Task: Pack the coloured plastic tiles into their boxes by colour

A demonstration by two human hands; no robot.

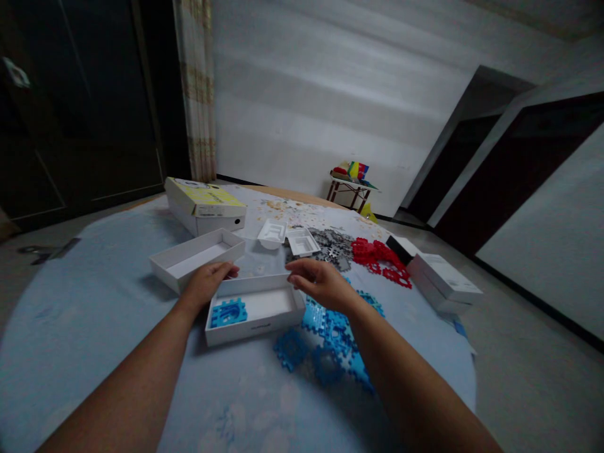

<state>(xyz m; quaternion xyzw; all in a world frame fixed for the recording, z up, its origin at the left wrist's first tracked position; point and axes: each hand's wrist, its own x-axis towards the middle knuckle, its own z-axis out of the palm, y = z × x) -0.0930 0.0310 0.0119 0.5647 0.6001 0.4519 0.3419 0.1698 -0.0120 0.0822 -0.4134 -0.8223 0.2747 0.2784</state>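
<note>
A shallow white box (258, 326) holding blue notched pieces (229, 313) sits between left fingers (232, 271) and half-curled right fingers (304, 267); whether either pinches is unclear.

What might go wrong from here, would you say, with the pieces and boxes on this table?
The right forearm crosses over loose blue pieces, so it might scatter them. The grey pieces lie right beside the red pieces and could get mixed. The left hand, between the front open box and rear open box, might nudge either.
</note>
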